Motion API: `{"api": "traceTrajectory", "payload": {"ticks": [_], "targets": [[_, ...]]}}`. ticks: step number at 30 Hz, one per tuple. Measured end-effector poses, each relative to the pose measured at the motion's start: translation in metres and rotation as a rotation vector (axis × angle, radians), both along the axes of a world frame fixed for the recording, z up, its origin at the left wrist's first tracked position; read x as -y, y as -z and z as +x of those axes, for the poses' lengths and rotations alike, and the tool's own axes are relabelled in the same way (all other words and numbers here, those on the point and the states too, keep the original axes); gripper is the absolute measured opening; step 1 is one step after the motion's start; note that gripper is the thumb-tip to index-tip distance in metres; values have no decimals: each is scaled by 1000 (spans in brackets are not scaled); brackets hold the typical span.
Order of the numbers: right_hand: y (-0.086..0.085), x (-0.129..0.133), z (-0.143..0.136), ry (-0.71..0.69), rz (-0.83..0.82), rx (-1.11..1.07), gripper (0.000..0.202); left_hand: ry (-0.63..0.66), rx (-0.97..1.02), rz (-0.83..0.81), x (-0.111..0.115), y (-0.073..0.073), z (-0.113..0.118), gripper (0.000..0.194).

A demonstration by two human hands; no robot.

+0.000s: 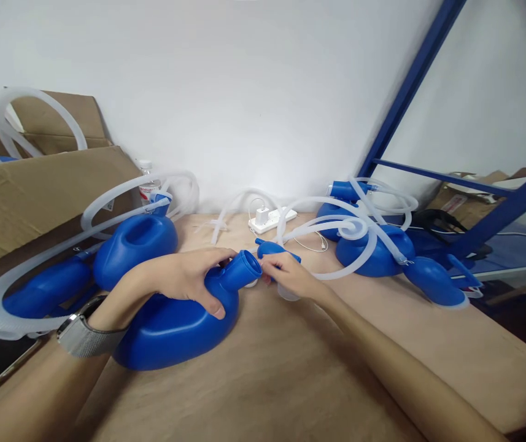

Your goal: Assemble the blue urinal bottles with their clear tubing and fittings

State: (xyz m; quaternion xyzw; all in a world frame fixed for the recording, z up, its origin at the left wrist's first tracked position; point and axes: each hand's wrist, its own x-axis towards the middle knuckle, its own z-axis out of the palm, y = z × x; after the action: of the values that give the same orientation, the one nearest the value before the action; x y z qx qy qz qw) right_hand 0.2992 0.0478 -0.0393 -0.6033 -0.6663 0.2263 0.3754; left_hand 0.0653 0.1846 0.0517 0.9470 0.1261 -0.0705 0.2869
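Observation:
A blue plastic urinal bottle (175, 334) lies on the tabletop, its open round mouth tilted up to the right. My left hand (189, 273) is wrapped over it just behind the neck, thumb on the near side. At the mouth's right edge, my right hand (288, 273) has its fingers pinched together. What those fingers hold, if anything, is hidden. Just behind them is a blue part (272, 248) with a small spout, partly covered by the hand. A translucent piece (289, 293) shows beneath the right hand.
More blue bottles with translucent hoses stand left (136, 245) and right (375, 252). A cardboard box (51, 190) is at far left, a clear drink bottle (145, 178) beside it. A white power strip (272, 221) lies by the wall. A blue metal frame (405, 92) rises at right.

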Motion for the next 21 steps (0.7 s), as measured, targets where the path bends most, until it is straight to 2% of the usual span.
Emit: {"api": "traceTrajectory", "payload": {"ticks": [4,7,8,13,16,21], "targets": [[27,7,-14,-3,93,141,30,65,32,-20,-8,-2,-3,92],[38,12,-18,48,170,320,16,86,4,-18,-12,-3,-5,93],[39,14,-19,57,172,384,14,78,-11,-4,-13,-3,-6,95],[33,15,-21,77,146,647,39,19,-43,37,-17,-5,-9,96],[30,6,-25,94,115,720,40,2,-71,29,-19,-4,-8,103],[36,-7,-25,15,56,808,35,0,-71,8,-19,-2,-7,102]]}}
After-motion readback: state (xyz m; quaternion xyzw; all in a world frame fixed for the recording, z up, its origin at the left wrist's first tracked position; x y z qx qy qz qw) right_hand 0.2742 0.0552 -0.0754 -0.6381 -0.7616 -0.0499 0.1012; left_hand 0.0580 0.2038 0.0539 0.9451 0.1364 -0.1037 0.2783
